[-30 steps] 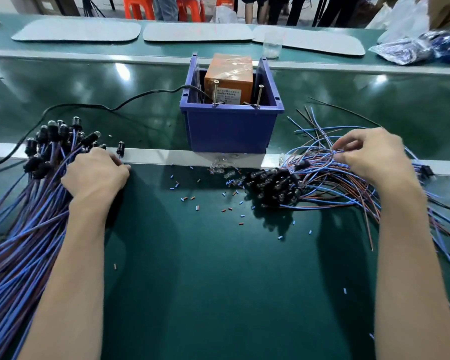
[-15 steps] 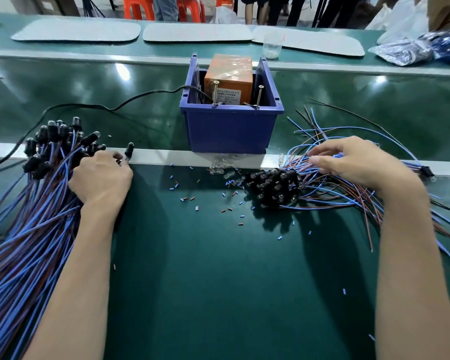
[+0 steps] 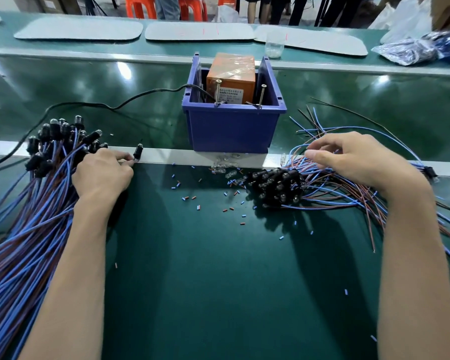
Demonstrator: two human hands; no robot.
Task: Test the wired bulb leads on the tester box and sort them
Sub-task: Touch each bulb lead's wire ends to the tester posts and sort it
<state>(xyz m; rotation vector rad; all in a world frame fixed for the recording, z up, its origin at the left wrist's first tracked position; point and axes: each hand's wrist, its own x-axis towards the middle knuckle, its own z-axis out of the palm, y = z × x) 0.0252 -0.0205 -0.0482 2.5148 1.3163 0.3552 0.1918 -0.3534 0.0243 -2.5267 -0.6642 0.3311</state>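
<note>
The tester box (image 3: 230, 80), orange with two upright screws, sits inside a blue bin (image 3: 233, 127) at the middle of the bench. A big bundle of blue and brown bulb leads (image 3: 29, 219) with black sockets lies at the left. My left hand (image 3: 102, 174) rests on it and pinches one lead whose black bulb socket (image 3: 138, 152) sticks out over the metal rail. A second pile of leads (image 3: 322, 185) lies at the right. My right hand (image 3: 359, 158) is over its wires, fingers curled and pinching among them.
A black cable (image 3: 130, 100) runs from the bin to the left. Small blue and red insulation bits (image 3: 192, 198) and clear glass bulbs (image 3: 224, 167) litter the green mat. A plastic cup (image 3: 273, 46), white pads and plastic bags (image 3: 411, 48) lie on the far bench; people stand behind.
My left hand has drawn one socket out to the right, clear of the left bundle. My right hand has dropped onto the right pile and slid left over its wires.
</note>
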